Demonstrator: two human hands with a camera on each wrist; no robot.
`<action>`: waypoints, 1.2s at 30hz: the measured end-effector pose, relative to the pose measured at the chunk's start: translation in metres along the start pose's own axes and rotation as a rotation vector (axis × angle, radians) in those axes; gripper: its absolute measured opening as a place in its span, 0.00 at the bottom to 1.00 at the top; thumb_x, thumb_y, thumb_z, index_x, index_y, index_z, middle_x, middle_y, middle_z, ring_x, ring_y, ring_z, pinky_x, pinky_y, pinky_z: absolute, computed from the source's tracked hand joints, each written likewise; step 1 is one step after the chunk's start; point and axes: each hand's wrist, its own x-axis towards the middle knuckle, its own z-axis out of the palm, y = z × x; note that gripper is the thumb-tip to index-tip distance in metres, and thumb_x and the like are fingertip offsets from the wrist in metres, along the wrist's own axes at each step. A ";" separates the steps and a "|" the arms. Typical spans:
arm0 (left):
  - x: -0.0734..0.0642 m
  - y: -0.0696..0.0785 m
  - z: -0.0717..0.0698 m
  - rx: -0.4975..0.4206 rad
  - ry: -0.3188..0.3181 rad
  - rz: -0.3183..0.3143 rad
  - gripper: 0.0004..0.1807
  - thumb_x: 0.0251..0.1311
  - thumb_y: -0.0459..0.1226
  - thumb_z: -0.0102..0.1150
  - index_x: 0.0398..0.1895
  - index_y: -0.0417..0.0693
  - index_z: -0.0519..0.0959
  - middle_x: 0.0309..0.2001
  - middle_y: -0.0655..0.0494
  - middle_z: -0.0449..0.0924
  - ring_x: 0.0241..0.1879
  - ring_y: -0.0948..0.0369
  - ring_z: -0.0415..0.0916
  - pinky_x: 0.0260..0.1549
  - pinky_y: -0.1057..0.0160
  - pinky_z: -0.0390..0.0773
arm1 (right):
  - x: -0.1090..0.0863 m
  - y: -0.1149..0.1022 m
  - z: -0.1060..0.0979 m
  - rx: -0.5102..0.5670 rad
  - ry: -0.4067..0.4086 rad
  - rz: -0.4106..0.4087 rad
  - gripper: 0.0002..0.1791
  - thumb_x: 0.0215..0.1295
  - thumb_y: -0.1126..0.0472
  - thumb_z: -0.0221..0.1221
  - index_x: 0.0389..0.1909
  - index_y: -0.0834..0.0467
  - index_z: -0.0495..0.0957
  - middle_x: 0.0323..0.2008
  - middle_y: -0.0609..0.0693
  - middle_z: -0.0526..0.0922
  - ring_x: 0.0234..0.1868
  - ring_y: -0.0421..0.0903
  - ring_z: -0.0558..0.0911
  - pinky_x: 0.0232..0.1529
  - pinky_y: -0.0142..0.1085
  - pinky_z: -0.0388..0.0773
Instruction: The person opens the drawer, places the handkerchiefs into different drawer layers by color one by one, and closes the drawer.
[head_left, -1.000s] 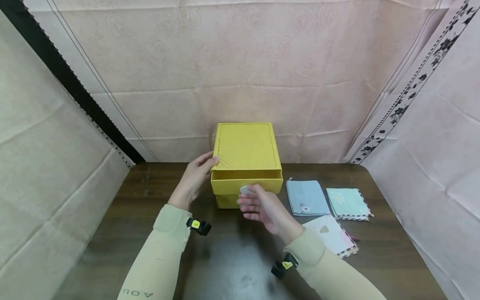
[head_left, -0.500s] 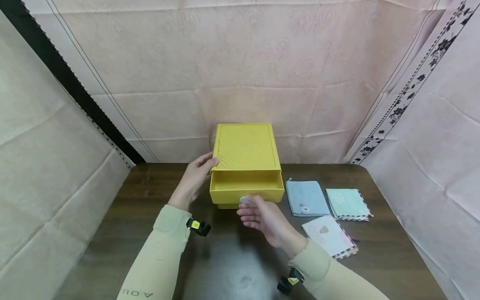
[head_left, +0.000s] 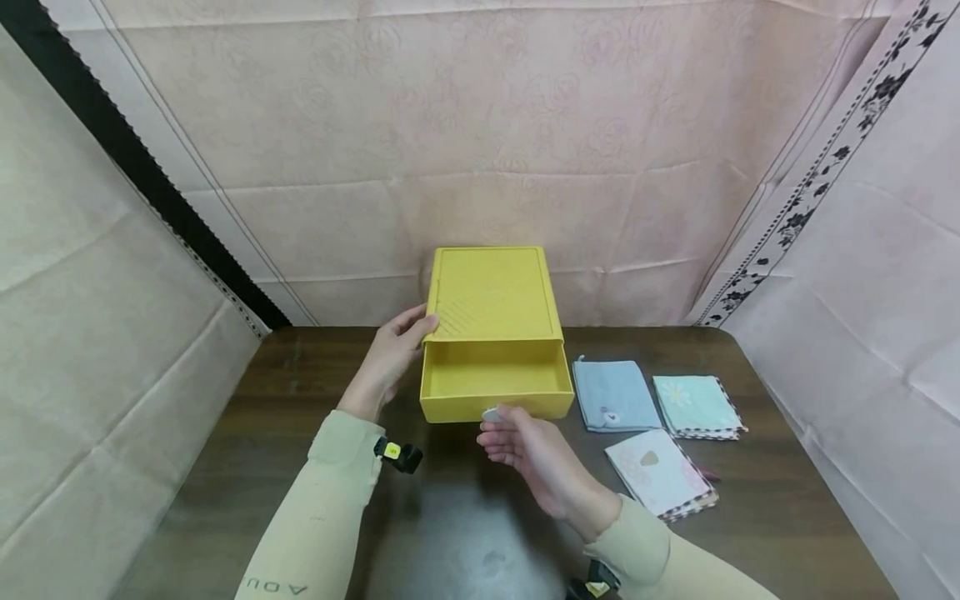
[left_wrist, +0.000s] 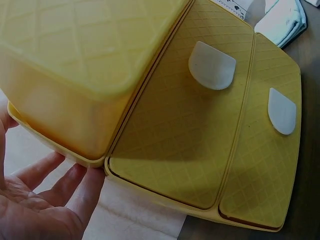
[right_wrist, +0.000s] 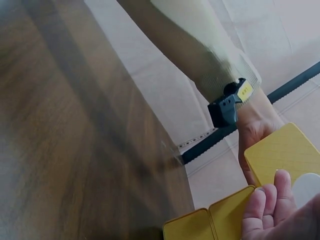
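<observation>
A yellow drawer box [head_left: 491, 292] stands at the back of the table in the head view. Its top drawer [head_left: 498, 367] is pulled far out, and the visible inside is bare. My left hand [head_left: 392, 354] steadies the box's left side, thumb at the top edge, fingers fairly straight against the wall in the left wrist view. With thumb and fingers, my right hand [head_left: 536, 458] pinches the drawer's white pull tab [head_left: 491, 414], partly covered by the hand. Two lower drawers stay closed in the left wrist view, each with a white tab [left_wrist: 212, 66].
Right of the box lie folded cloths: a blue one [head_left: 617, 396], a mint one [head_left: 696, 404] and a white one [head_left: 658, 473] with checked edging. Behind the brown table [head_left: 450, 533] hangs a pale fabric wall [head_left: 480, 150], with similar fabric at both sides.
The top drawer has slid further out toward me, with my right hand drawing back on its tab. My left hand and the box body have stayed in place.
</observation>
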 end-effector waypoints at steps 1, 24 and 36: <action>0.000 0.000 0.000 0.003 0.003 0.000 0.35 0.59 0.57 0.62 0.68 0.58 0.69 0.62 0.57 0.71 0.57 0.58 0.72 0.56 0.55 0.73 | -0.001 0.000 0.001 0.001 -0.002 0.002 0.29 0.67 0.48 0.55 0.52 0.71 0.73 0.43 0.59 0.81 0.43 0.49 0.80 0.50 0.38 0.76; -0.003 -0.002 0.000 0.041 -0.001 0.038 0.36 0.59 0.60 0.60 0.68 0.59 0.69 0.61 0.57 0.70 0.56 0.58 0.72 0.56 0.54 0.73 | -0.019 0.010 -0.001 -0.052 -0.017 0.027 0.29 0.67 0.44 0.56 0.47 0.69 0.78 0.39 0.56 0.84 0.39 0.48 0.81 0.45 0.38 0.79; -0.001 -0.003 0.001 0.031 0.013 0.046 0.36 0.58 0.60 0.61 0.68 0.59 0.69 0.62 0.57 0.69 0.57 0.58 0.72 0.56 0.55 0.73 | -0.024 0.008 0.000 -0.078 -0.018 0.004 0.29 0.66 0.43 0.57 0.45 0.69 0.79 0.37 0.56 0.84 0.38 0.48 0.81 0.44 0.38 0.78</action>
